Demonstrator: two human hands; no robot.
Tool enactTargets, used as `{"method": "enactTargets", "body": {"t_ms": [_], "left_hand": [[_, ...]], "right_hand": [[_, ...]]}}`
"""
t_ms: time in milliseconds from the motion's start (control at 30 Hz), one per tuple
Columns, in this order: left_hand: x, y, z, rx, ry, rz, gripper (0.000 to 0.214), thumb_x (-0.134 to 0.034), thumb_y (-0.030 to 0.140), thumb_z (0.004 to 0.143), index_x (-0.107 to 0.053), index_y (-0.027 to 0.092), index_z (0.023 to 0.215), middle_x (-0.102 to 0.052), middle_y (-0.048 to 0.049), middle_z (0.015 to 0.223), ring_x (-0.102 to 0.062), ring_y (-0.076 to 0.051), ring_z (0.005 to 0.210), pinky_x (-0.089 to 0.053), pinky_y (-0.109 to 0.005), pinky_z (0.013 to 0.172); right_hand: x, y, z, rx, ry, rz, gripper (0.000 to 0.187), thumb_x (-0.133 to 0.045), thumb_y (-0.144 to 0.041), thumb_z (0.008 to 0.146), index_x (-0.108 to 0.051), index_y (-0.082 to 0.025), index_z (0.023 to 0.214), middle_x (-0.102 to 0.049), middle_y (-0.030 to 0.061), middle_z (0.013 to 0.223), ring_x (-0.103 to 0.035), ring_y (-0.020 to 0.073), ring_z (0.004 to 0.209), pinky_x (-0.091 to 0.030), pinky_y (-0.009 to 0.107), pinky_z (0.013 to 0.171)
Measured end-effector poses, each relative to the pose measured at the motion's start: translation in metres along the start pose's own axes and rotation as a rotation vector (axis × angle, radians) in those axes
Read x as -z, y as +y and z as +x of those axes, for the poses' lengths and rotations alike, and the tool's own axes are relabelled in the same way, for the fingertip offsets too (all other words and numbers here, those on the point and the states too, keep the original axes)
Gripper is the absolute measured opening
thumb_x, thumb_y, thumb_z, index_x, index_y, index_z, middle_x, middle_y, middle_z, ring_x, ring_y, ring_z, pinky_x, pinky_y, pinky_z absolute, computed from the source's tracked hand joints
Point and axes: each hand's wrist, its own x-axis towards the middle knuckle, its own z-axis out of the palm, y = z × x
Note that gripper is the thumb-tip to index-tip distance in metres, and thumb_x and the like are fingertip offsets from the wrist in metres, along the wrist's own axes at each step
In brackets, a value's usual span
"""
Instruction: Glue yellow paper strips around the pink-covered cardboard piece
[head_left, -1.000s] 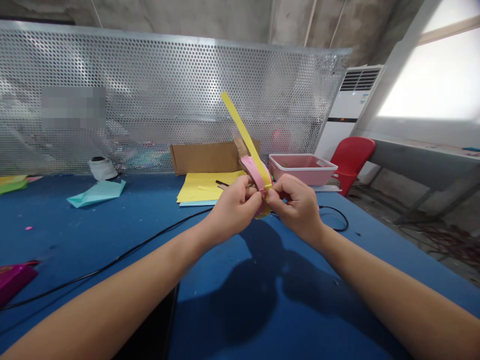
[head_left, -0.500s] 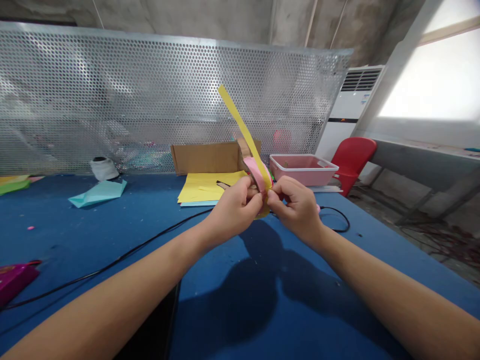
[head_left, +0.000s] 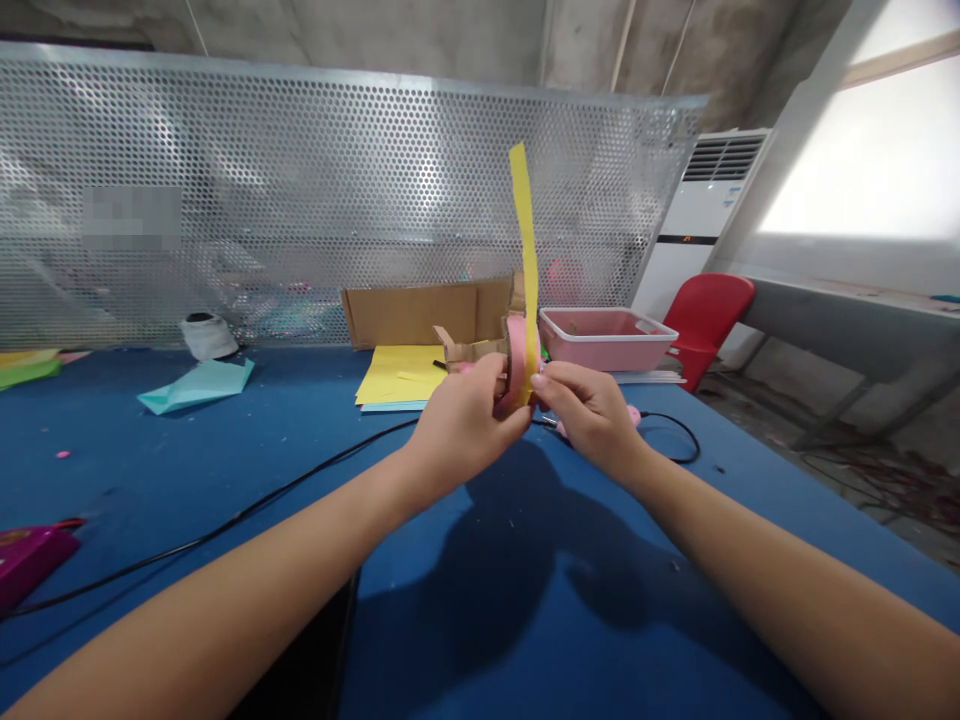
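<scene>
My left hand (head_left: 469, 410) is closed round a cardboard piece (head_left: 476, 352) with a round, pink-covered edge (head_left: 516, 350), held up above the table. Along that pink edge lies a yellow paper strip (head_left: 526, 240), its free end standing upright. The fingertips of my right hand (head_left: 589, 405) pinch the strip low down against the pink rim. Behind my right hand, a pink-handled tool with a metal tip (head_left: 561, 427) lies on the table, partly hidden. My fingers cover the lower part of the cardboard piece.
Yellow paper sheets (head_left: 386, 375) lie before a cardboard sheet (head_left: 412, 315). A pink basket (head_left: 607, 340) stands behind my right hand. A black cable (head_left: 285, 487) crosses the blue table (head_left: 225, 520). Folded light-blue paper (head_left: 199, 385) and a magenta box (head_left: 34, 560) are on the left.
The cardboard piece has turned, showing more of its cardboard parts on the left. The strip has swung from leaning left to nearly upright. My left hand's grip has shifted slightly.
</scene>
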Motion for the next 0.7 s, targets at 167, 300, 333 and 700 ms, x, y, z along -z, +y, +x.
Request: {"method": "enactTargets", "body": {"t_ms": [167,300,333,700], "left_hand": [[-0.002,-0.002,-0.001,0.015,-0.026,-0.043,0.020,-0.072,0.013,0.067,-0.060,0.019,0.081,-0.065,-0.0042,0.077,-0.064,-0.022,0.081,-0.049,-0.030,0.070],[-0.007,-0.001,-0.001,-0.005,-0.042,-0.048,0.021,-0.071,0.017,0.070,-0.059,0.017,0.086,-0.065,-0.0039,0.079,-0.063,-0.020,0.078,-0.050,-0.031,0.071],[-0.009,-0.001,-0.001,-0.015,-0.044,-0.041,0.020,-0.070,0.019,0.071,-0.058,0.016,0.088,-0.065,-0.0043,0.079,-0.062,-0.019,0.077,-0.050,-0.031,0.071],[-0.009,-0.005,-0.002,-0.109,-0.046,0.053,0.026,-0.063,0.027,0.081,-0.058,0.015,0.104,-0.067,-0.0051,0.078,-0.064,-0.018,0.075,-0.051,-0.028,0.066]], "right_hand": [[0.000,0.003,0.001,-0.077,0.064,-0.050,0.034,-0.049,-0.033,0.084,-0.040,-0.020,0.053,-0.040,-0.0033,0.051,-0.038,0.0099,0.050,-0.030,0.025,0.049],[0.000,0.001,0.000,-0.102,0.086,-0.082,0.031,-0.049,-0.029,0.080,-0.040,-0.020,0.052,-0.039,-0.0039,0.050,-0.036,0.0090,0.049,-0.028,0.025,0.049],[0.000,0.000,0.000,-0.107,0.092,-0.085,0.030,-0.048,-0.029,0.080,-0.040,-0.020,0.052,-0.039,-0.0040,0.050,-0.036,0.0089,0.049,-0.028,0.025,0.049],[0.000,-0.002,-0.002,-0.115,0.147,-0.075,0.030,-0.046,-0.029,0.080,-0.036,-0.021,0.053,-0.037,-0.0040,0.052,-0.035,0.0097,0.051,-0.028,0.026,0.051]]}}
